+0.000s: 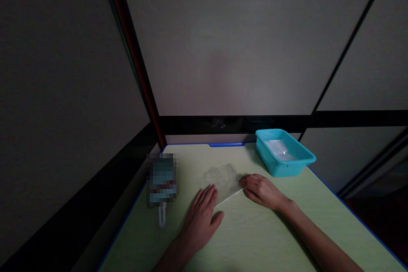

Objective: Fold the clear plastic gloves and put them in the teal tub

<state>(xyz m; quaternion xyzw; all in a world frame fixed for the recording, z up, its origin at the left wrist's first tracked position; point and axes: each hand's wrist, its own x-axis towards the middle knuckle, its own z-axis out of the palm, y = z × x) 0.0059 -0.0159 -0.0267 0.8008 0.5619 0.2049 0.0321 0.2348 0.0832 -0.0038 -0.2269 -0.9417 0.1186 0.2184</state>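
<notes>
A clear plastic bag [227, 182] lies flat on the pale table, slightly wrinkled along its far side. My left hand [201, 216] rests palm down at the bag's near left corner, fingers stretched out and thumb apart. At the bag's right edge, my right hand [259, 189] has its fingers curled together, with the edge at the fingertips. The fingertips' inner side is hidden, but the bag's edge runs into them.
A turquoise plastic basket [288, 169] stands at the back right with clear or white plastic inside. At the left lies a blurred-out bluish item [162, 180] with a pale strap [162, 216]. The table [242, 242] has a blue rim and meets a wall behind.
</notes>
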